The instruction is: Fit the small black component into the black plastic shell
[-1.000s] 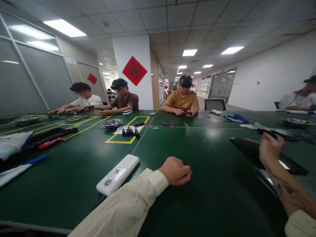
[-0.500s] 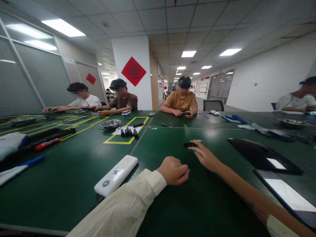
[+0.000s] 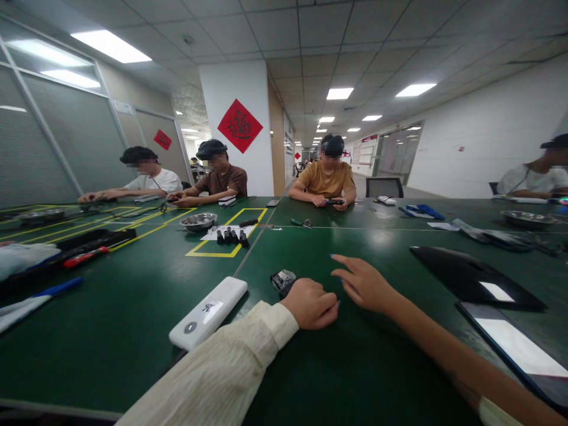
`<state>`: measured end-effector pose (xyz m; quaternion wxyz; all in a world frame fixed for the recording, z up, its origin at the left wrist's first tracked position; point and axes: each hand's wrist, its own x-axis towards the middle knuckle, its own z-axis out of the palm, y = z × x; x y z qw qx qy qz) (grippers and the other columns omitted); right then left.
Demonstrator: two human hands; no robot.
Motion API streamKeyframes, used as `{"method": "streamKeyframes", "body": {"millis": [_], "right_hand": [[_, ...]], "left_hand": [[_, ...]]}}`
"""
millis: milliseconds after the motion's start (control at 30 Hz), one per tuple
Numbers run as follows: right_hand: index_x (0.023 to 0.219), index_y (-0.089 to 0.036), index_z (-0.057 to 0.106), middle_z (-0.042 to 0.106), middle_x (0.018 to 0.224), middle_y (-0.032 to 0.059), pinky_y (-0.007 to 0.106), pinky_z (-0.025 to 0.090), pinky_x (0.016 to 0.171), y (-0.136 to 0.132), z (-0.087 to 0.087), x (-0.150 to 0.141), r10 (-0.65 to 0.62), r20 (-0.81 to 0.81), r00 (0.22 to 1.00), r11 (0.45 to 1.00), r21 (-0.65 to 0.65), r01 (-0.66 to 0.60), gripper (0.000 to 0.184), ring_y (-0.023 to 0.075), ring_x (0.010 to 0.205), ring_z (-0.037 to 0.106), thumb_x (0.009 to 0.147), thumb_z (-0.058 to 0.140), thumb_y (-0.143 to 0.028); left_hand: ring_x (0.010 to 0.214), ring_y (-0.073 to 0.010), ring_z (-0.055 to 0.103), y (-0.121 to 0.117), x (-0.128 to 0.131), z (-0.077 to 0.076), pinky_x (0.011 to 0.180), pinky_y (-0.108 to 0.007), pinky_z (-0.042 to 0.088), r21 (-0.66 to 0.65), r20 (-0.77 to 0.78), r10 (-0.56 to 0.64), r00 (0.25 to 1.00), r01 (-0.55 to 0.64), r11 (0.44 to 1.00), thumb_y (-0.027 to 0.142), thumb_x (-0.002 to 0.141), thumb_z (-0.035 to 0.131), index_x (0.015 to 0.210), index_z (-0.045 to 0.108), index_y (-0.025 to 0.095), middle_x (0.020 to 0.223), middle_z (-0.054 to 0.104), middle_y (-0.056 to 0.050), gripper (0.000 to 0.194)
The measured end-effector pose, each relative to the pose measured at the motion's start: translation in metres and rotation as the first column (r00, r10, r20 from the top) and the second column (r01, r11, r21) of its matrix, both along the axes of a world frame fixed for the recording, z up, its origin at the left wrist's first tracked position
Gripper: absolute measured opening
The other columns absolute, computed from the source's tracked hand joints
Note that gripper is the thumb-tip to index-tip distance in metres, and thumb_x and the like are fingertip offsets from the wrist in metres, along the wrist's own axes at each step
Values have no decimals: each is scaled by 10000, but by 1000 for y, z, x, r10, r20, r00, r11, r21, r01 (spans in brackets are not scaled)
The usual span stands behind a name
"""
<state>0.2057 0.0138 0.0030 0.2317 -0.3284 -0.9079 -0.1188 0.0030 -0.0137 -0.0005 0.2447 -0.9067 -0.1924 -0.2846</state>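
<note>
My left hand [image 3: 310, 305], in a cream sleeve, rests as a closed fist on the green table [image 3: 381, 367]; nothing shows inside it. A small black device [image 3: 283, 280] lies on the table right at its knuckles, on the far left side. My right hand [image 3: 364, 281] hovers just right of the fist, fingers stretched out and apart, index finger pointing away, holding nothing.
A white power bank [image 3: 207, 312] lies left of my forearm. A black tray [image 3: 477, 278] and a flat screen [image 3: 519, 349] lie at the right. Farther off are a yellow taped rectangle with small black parts [image 3: 231, 238], a metal bowl [image 3: 199, 222] and several seated people.
My right hand came in from the right carrying the small black device, set it down by my left fist and let go. The left fist stayed put.
</note>
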Motion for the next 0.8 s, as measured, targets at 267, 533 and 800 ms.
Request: {"method": "streamKeyframes", "body": {"millis": [267, 533, 800], "right_hand": [[1166, -105, 491, 416, 1242, 209, 541, 263, 930, 42, -17, 107, -821, -205, 532, 539, 28, 842, 511, 402, 1184, 317, 698, 509, -308], [1097, -94, 523, 409, 1204, 316, 580, 156, 900, 45, -48, 193, -990, -136, 47, 107, -484, 868, 700, 470, 1188, 265, 575, 560, -558], [1183, -56, 465, 413, 1122, 387, 632, 209, 716, 55, -61, 211, -960, -265, 87, 192, -401, 896, 890, 524, 1071, 317, 541, 519, -670]], "left_hand": [[387, -82, 405, -1, -1, 4, 421, -229, 266, -56, -30, -29, 999, 27, 998, 274, 821, 374, 538, 445, 179, 418, 461, 31, 307], [387, -82, 419, -1, -1, 2, 417, -223, 265, -67, -45, -22, 999, 19, 998, 271, 813, 385, 541, 450, 178, 416, 459, 28, 295], [389, -81, 433, -1, -1, 3, 416, -226, 275, -84, -66, -24, 998, 18, 996, 270, 825, 377, 548, 451, 177, 420, 468, 31, 301]]}}
